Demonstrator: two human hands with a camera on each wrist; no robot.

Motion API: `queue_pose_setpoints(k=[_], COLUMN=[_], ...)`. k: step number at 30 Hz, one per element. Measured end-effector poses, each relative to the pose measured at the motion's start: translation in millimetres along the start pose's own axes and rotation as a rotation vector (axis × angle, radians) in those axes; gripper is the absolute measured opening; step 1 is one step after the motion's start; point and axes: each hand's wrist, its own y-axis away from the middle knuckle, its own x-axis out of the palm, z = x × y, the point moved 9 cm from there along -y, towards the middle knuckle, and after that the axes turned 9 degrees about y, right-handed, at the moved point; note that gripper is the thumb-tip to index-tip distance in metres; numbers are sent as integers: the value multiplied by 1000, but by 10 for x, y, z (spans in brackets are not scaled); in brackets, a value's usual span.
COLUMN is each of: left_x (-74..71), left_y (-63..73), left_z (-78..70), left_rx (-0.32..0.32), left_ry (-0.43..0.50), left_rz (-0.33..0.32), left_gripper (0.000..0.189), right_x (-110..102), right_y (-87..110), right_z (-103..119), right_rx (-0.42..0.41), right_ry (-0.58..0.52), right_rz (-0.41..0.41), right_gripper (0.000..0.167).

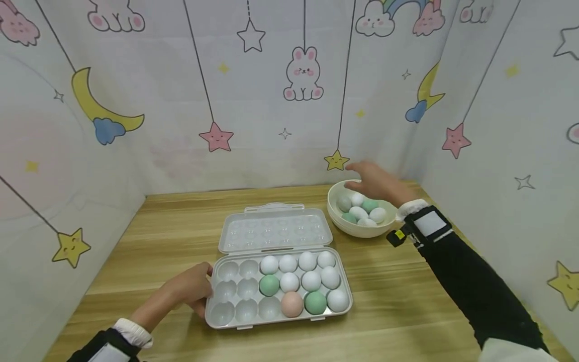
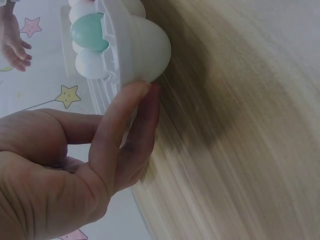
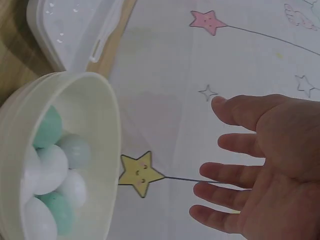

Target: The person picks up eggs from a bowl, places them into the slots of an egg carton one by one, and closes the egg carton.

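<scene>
A clear plastic egg tray [image 1: 244,324] lies on the table, its hinged lid [image 1: 276,231] folded back behind it. White eggs [image 1: 307,261], two green eggs [image 1: 315,302] and one pinkish-brown egg [image 1: 292,304] fill its right part; the cups [image 1: 247,289] at the left are bare. My left hand [image 1: 194,286] pinches the tray's left rim between thumb and fingers, as the left wrist view shows close up. Over the cream bowl [image 1: 357,231] at the back right, my right hand [image 1: 375,181] hovers with fingers spread and an empty palm. White, green and greyish eggs [image 3: 50,170] lie inside that bowl.
A wooden table [image 1: 172,221] carries the tray and bowl. Pale cloth walls [image 1: 271,110] printed with stars, moons and rabbits stand at the back and both sides. The bowl sits near the back right corner, close to the lid.
</scene>
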Motion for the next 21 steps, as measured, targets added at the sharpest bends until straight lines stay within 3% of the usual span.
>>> queue_pose_setpoints(k=[4, 10, 15, 21], left_x=[2, 3, 6, -6], left_y=[-9, -18, -20, -9], left_z=[11, 33, 23, 2], left_rx=[-7, -24, -16, -32], left_ry=[-1, 1, -2, -18], left_rz=[5, 12, 31, 6], left_gripper=[36, 36, 38, 37], right_x=[296, 656, 881, 1088], right_y=[-147, -318, -427, -557], right_z=[-102, -212, -286, -324], right_rx=[11, 34, 60, 67], right_ry=[-11, -10, -30, 35], right_rz=[46, 50, 64, 85], right_gripper=[58, 55, 53, 40])
